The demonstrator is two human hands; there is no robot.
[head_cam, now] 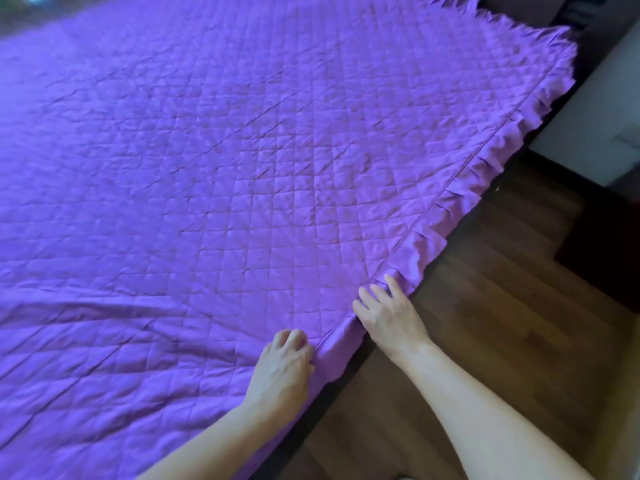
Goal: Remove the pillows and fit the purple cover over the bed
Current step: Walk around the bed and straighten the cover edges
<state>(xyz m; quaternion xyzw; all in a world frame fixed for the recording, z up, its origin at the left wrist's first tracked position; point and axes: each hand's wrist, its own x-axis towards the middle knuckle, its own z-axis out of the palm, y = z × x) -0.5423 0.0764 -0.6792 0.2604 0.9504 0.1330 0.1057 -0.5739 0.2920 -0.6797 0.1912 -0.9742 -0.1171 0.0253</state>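
The left hand (pixel 287 362) rests on top of the bed near its right-hand edge, fingers curled and pinching a small bunch of the purple cover (pixel 214 161) right beside the corded seam that runs along the side. Just past it, a little farther up the same edge, the right hand (pixel 388 317) holds the pleated frill (pixel 426 247) that borders the cover, with its fingers bent over the top of the frill and the thumb hidden beneath. The two hands are close together but not touching, one on each side of the seam, and both bare forearms reach in from the bottom of the view. The cover is quilted in small squares and lies spread over the whole visible top of the bed, with a few long creases at the lower left. Its frill hangs over the side all the way to the far corner. Below the frill shows a dark strip of the bed (pixel 322 407), then a brown wooden floor (pixel 485 306) and, farther right, a pale wall (pixel 588 116).
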